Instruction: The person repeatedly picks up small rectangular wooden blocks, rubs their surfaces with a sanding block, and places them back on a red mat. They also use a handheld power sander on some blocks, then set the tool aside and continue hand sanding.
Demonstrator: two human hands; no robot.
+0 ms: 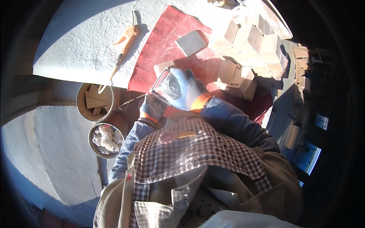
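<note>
Both hands wear grey-blue work gloves with orange cuffs. A squarish, shiny, clear-looking piece (166, 85) with a dark edge and a round dark spot is held up close to my body. My right hand (188, 89) wraps over its right side, fingers bent. At its lower left corner, the fingers of my left hand (153, 107) are curled in against the edge; glare and shadow blur their exact grip. Just behind the piece, a pale box (163, 67) shows in part. Farther back, a grey square block (191, 43) lies on the red cloth (152, 57).
An orange glue-gun-like tool (128, 40) with a cord lies on the white surface (83, 45) at the left. Stacked pale boxes (251, 41) stand at the back right, and a brown box (237, 79) nearer. Two bins stand left: cardboard scraps (98, 98) fill one, crumpled white scraps (107, 138) the other.
</note>
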